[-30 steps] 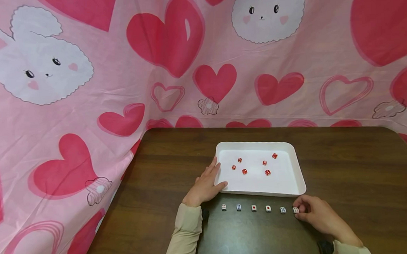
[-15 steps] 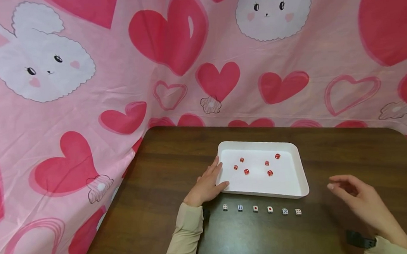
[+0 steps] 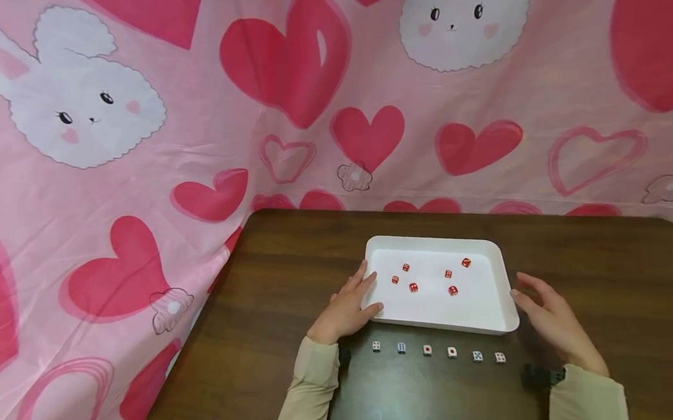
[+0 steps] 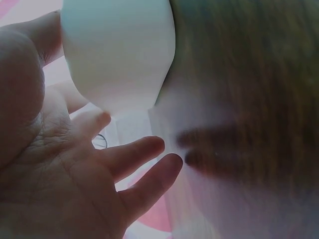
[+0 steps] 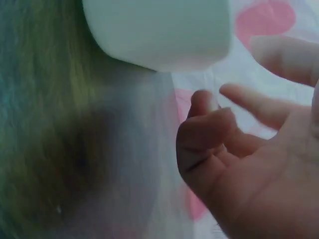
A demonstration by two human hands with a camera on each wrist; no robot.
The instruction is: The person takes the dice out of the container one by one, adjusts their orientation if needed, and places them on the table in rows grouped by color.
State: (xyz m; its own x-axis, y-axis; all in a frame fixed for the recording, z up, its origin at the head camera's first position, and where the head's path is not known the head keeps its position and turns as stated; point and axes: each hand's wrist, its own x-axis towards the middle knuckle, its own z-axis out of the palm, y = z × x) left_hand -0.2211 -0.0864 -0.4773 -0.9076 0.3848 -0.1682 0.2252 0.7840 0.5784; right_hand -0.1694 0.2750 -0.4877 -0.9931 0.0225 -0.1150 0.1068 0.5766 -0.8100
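A shallow white tray (image 3: 481, 310) lies on the table with several red dice (image 3: 413, 287) scattered inside it. My left hand (image 3: 345, 306) rests at the tray's left side, fingers spread along the rim. In the left wrist view, the tray's outer wall (image 4: 119, 55) sits between the thumb and the fingers. My right hand (image 3: 554, 319) is beside the tray's right wall, thumb and fingertips close to the rim and holding nothing. The right wrist view has the tray's end (image 5: 164, 35) just ahead of the loosely bent fingers. In front of the tray, several white dice (image 3: 427, 350) form a row.
The dark wooden table (image 3: 304, 250) extends behind and to both sides of the tray. A pink cloth (image 3: 304, 154) with hearts and rabbit faces hangs behind the table and along its left side.
My right hand let go of the rightmost white die, swung out to the right, then came back to the tray's right side. My left hand stayed at the tray.
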